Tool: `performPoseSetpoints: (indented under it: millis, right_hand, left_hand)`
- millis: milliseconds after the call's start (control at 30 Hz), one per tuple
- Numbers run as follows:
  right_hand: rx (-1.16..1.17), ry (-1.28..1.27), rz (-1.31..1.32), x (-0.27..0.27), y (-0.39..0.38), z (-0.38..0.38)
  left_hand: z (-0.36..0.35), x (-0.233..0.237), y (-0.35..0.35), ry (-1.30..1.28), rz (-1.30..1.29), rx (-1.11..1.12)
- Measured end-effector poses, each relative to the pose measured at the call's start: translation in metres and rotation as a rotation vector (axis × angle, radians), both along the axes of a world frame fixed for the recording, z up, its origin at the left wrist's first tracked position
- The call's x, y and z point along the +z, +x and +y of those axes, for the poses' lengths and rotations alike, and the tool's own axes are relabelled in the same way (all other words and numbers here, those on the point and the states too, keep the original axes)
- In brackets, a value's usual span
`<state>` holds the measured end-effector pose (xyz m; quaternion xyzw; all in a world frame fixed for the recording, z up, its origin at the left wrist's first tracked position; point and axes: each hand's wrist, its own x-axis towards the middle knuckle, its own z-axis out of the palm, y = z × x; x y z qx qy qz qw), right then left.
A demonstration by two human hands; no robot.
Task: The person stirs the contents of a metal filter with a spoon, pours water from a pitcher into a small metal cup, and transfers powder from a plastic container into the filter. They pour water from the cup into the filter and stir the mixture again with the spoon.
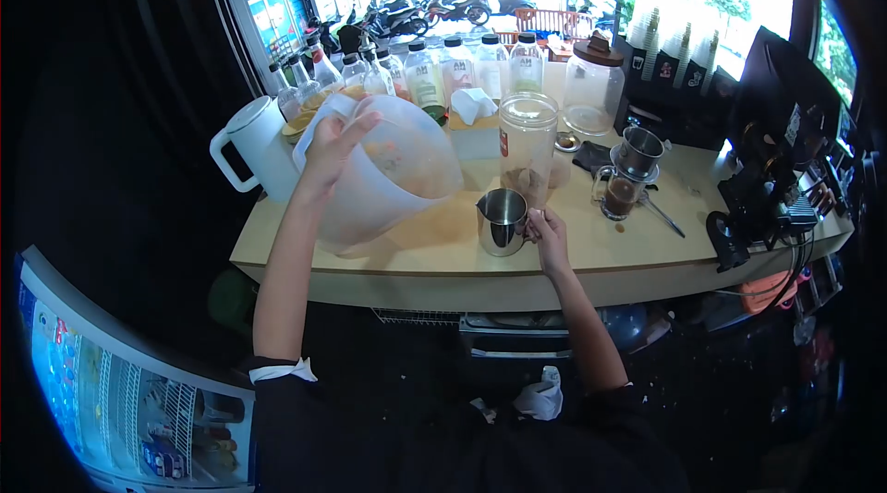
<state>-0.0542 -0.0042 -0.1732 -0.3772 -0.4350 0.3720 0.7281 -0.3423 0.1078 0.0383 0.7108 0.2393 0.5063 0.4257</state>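
My left hand (331, 153) is closed round the handle of a large translucent plastic pitcher (365, 206), which tilts to the right over the counter with its mouth facing the small jug. The handle of a steel milk jug (504, 225) is in the closed fingers of my right hand (547, 236). That jug stands upright near the counter's front edge, its rim a little apart from the pitcher. Just behind the jug is a tall clear jar (528, 137). To its right, a metal drip filter (639, 153) sits on a glass mug (620, 197) with brown liquid inside.
A white electric kettle (263, 146) stands at the counter's left end. Several labelled bottles (457, 68) line the back. A lidded glass jar (591, 91) and a spoon (662, 213) are to the right, then a dark machine (776, 151) with cables. A lit fridge (139, 382) is at lower left.
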Motion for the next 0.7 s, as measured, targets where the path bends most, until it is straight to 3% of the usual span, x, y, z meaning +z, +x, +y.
performPoseSetpoints:
  millis: [200, 400, 600, 700]
  right_hand:
    - [-0.016, -0.004, 0.009, -0.003, 0.001, 0.002]
    - [0.004, -0.014, 0.005, 0.001, -0.001, 0.0]
    - [0.007, -0.003, -0.008, -0.002, 0.001, 0.002]
    - [-0.001, -0.021, -0.01, 0.001, 0.0, -0.001]
  left_hand:
    - [-0.01, -0.005, 0.03, 0.004, 0.17, -0.014]
    - [-0.014, -0.009, 0.037, 0.035, 0.105, 0.004]
    - [-0.015, -0.017, 0.045, 0.202, 0.259, 0.086]
    - [-0.021, -0.016, 0.048, 0.16, 0.239, 0.064]
